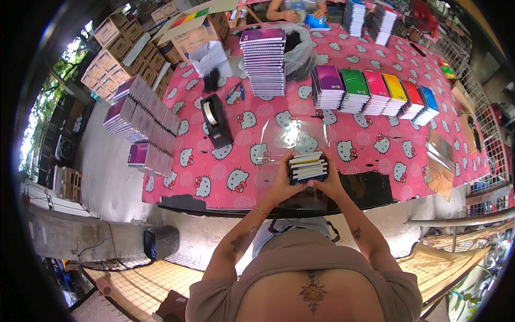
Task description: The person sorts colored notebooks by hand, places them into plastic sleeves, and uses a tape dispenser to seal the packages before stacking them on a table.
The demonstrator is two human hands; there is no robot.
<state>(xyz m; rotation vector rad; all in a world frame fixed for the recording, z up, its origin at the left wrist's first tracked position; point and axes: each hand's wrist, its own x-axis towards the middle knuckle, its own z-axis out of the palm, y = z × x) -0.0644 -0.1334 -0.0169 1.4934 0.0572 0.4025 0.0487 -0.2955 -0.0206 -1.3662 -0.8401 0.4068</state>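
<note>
A small stack of spiral notebooks (308,166) is upright between my two hands at the table's near edge, its white page edges facing up. My left hand (283,180) wraps the stack's left side and my right hand (331,181) its right side, thumbs at the near face. Just beyond and partly beneath lies a clear plastic sheet or bag (273,137), shiny with glare. Farther right stand short notebook stacks in a row: purple (327,79), green (354,83), pink (377,86), yellow (395,87), red (412,94) and blue (429,99).
Left of the sheet is a black tape dispenser (217,121), with blue-handled pliers (235,93) behind it. A tall purple notebook stack (263,61) rises at the back; more notebook stacks (142,115) line the left edge. Another person's hands (306,15) hold a blue notebook across the table.
</note>
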